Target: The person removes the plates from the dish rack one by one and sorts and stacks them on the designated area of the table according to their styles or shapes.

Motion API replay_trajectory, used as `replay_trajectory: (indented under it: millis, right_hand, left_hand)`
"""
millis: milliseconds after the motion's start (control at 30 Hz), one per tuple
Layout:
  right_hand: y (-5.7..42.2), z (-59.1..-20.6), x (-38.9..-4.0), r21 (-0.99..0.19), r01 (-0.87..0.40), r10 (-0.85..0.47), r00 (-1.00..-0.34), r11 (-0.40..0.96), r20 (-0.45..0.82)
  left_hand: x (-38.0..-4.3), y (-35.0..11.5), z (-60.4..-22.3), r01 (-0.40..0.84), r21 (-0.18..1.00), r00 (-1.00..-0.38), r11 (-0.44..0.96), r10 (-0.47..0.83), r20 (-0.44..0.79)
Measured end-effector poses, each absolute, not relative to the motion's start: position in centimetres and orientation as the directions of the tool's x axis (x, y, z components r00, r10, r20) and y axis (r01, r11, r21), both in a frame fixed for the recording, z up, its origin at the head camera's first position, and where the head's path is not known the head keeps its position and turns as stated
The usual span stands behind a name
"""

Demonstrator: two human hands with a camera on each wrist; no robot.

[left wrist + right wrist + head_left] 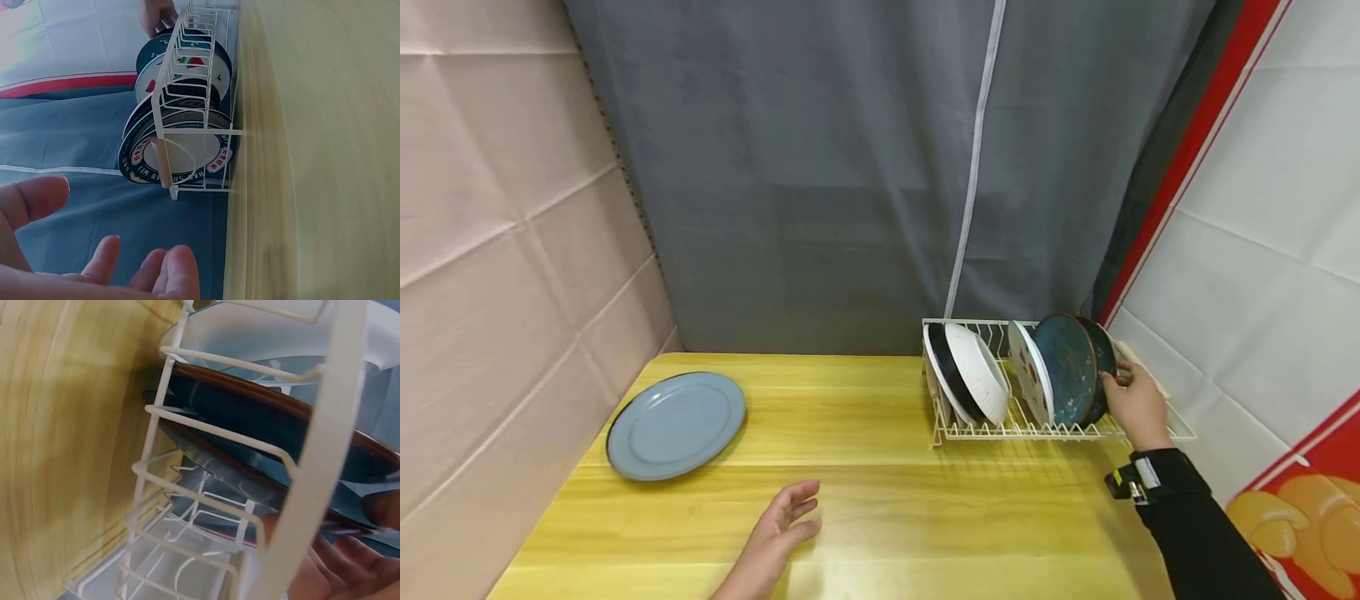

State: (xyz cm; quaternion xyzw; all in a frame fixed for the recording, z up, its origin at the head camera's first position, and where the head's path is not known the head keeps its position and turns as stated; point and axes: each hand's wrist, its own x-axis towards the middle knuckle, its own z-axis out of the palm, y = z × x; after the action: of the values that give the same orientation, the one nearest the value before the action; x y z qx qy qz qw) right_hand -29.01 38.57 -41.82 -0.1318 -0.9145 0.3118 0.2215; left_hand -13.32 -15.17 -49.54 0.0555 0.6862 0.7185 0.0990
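A white wire dish rack point(955, 432) stands at the back right of the table. My right hand point(1138, 408) is at its right end, pinching the rim of the rightmost dark plate point(1102, 354). In the right wrist view, my thumb point(382, 509) lies above that rim, with the fingers below it. Beside it leans a dark blue plate with a brown rim point(1063, 367), then a white plate with a strawberry pattern point(1029, 375). My left hand point(778, 533) hovers over the table's front, fingers apart, holding nothing.
A grey-blue plate point(677, 425) lies flat on the left of the wooden table point(880, 517). White bowls point(981, 375) and a black-rimmed dish stand tilted in the rack's left part. A grey curtain point(820, 183) hangs behind; white sheets point(1262, 250) flank the sides.
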Motion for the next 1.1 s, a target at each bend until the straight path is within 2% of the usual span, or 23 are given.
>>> replay_trajectory:
  millis: [333, 500, 733, 900, 1000, 1100]
  right_hand:
    - [39.1, -42.5, -29.7, -0.452, 0.012, 0.211, -0.896, 0.892, 0.392]
    - [38.8, -42.2, -30.2, -0.451, 0.047, 0.243, -0.889, 0.891, 0.388]
    - [38.8, -41.6, -30.0, -0.522, 0.138, 0.340, -0.886, 0.842, 0.314]
    - [39.7, -39.6, -29.2, -0.582, 0.164, 0.430, -0.829, 0.797, 0.356]
    - [40.4, -38.3, -28.4, -0.635, 0.153, 0.503, -0.756, 0.758, 0.419]
    - [40.8, -37.0, -27.4, -0.702, 0.108, 0.584, -0.651, 0.704, 0.485]
  left_hand:
    - [-13.0, -14.8, -50.0, -0.054, 0.993, -0.930, -0.104, 0.367, -0.012]
    - [-13.1, -14.8, -50.0, -0.042, 0.994, -0.931, -0.099, 0.364, -0.003]
    - [-12.7, -15.0, -50.1, -0.067, 0.991, -0.943, -0.117, 0.331, -0.025]
    - [-12.7, -15.1, -50.0, -0.077, 0.990, -0.944, -0.121, 0.327, -0.033]
    - [-12.7, -15.2, -50.0, -0.060, 0.990, -0.945, -0.124, 0.327, -0.017]
    - [-12.8, -15.3, -50.0, -0.048, 0.991, -0.945, -0.129, 0.328, -0.003]
